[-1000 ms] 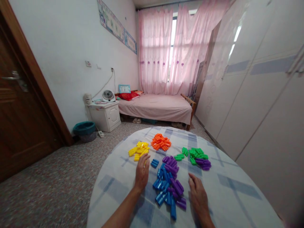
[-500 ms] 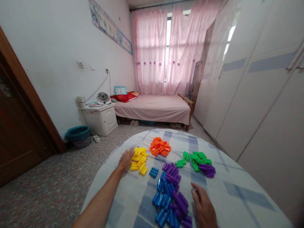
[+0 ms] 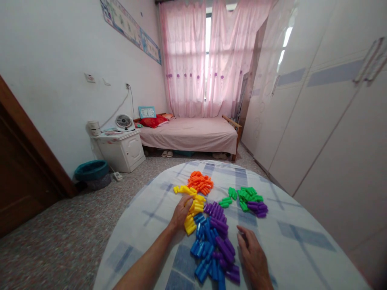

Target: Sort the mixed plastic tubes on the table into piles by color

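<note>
Heaps of small plastic tubes lie on a round table under a blue-checked cloth [image 3: 296, 245]. My left hand [image 3: 180, 213] lies spread against the left side of the yellow tubes [image 3: 193, 209], which now touch the blue and purple heap [image 3: 213, 245]. My right hand [image 3: 252, 255] rests palm down, fingers loosely apart, at the right edge of that heap and holds nothing. Orange tubes [image 3: 199, 182] sit beyond, and green tubes [image 3: 244, 195] with a few purple ones [image 3: 258, 208] lie at the right.
A bed with a pink cover [image 3: 190, 135] stands under pink curtains at the back. A white bedside cabinet [image 3: 119, 149] with a small fan stands at the left, a teal basin [image 3: 90, 171] on the floor beside it. White wardrobe doors [image 3: 326, 112] line the right side.
My left hand reached out past the yellow tubes, then swept them right and nearer, up against the blue and purple heap. My right hand stayed by that heap. The camera view shifted.
</note>
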